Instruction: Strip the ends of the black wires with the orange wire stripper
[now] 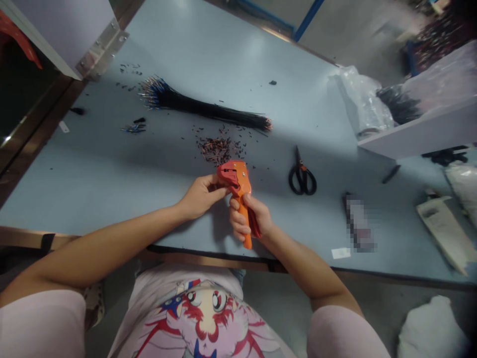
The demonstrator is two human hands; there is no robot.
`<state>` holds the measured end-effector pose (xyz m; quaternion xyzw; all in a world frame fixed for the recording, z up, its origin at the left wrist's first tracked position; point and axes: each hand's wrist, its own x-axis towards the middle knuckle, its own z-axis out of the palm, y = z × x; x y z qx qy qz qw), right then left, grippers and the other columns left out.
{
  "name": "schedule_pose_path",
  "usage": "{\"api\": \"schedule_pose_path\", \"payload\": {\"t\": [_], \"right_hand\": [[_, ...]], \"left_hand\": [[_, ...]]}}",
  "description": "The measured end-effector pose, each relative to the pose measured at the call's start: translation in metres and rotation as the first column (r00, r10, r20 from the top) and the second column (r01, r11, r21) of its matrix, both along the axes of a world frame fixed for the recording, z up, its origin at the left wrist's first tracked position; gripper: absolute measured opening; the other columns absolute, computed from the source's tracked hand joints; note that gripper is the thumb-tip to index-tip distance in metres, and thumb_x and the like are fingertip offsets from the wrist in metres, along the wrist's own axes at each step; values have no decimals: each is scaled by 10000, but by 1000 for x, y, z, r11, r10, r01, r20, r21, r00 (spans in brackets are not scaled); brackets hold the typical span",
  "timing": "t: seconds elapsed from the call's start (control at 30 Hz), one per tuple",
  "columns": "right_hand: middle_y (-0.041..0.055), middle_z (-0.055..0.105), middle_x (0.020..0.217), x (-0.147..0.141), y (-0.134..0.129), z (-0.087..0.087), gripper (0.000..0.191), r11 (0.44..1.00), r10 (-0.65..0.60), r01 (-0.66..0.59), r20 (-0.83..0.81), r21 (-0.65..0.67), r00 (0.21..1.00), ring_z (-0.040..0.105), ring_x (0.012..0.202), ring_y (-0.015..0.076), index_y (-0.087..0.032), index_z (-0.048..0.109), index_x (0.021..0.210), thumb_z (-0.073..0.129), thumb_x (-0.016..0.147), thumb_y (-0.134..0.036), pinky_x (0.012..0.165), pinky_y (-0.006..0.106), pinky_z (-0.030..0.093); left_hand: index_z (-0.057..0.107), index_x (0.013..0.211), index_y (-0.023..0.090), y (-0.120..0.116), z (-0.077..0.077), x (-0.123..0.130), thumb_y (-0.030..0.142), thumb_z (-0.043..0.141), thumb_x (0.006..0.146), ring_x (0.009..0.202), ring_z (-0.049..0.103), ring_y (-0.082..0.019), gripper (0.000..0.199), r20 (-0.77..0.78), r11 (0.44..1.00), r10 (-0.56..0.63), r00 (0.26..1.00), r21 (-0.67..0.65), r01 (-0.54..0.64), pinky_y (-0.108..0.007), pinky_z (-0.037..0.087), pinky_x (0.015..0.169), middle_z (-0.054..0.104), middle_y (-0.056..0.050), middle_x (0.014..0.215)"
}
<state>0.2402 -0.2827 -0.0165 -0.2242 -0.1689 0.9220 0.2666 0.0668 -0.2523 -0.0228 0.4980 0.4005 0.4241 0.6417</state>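
An orange and red wire stripper (242,185) is gripped by its handles in my right hand (250,219), jaws pointing away from me. My left hand (206,194) is closed beside the tool's red jaw, thumb and fingers pinched together; whatever lies between them is hidden. Just beyond the jaws is a pile of small dark and copper-coloured scraps (216,149). Farther off lies a long bundle of black wires (208,107), with blue and metal tips at the left end and bare copper at the right.
Black-handled scissors (302,179) lie right of my hands, with a blurred-out object (358,223) and a white label (341,253) farther right. A few loose blue-tipped pieces (134,128) rest at left. Plastic bags (367,102) sit by a pale panel (421,130).
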Motion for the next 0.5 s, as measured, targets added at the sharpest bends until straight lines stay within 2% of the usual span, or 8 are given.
{"api": "schedule_pose_path", "payload": {"t": [0.17,0.23,0.3,0.4,0.5], "right_hand": [[-66,444,498,-1,3,-2,320,997,-65,66,44,-28,997,323,317,61,-178,472,783,426,929,-459,320,194,434],[-69,425,485,1,8,-2,347,994,-100,103,65,-45,993,308,306,64,-178,474,779,350,962,-446,304,189,415],[-56,453,510,5,14,-1,378,988,-135,141,88,-59,987,357,325,79,-175,490,812,276,984,-434,327,214,446],[-6,557,620,12,24,2,410,984,-145,156,126,-82,981,514,447,120,-159,522,900,234,988,-438,453,308,545],[62,641,753,18,30,4,408,990,-109,123,181,-71,978,634,629,184,-130,550,959,291,965,-445,624,417,582]], "left_hand": [[676,922,138,1,0,0,311,655,762,865,629,-164,236,-72,1000,23,997,21,-21,-309,479,834,708,-64,935],[675,885,139,2,1,-1,312,643,764,820,623,-157,214,-157,999,34,987,41,-28,-293,484,791,705,-54,884],[675,856,144,4,3,-4,315,624,773,770,613,-151,197,-263,996,52,963,83,-31,-279,481,748,699,-42,830],[678,836,160,12,3,-14,296,583,792,747,600,-151,172,-447,974,115,887,224,-13,-273,464,722,690,-33,812],[680,822,184,23,1,-27,284,567,799,737,590,-169,153,-647,933,200,736,356,60,-279,433,685,686,-38,819]]}}
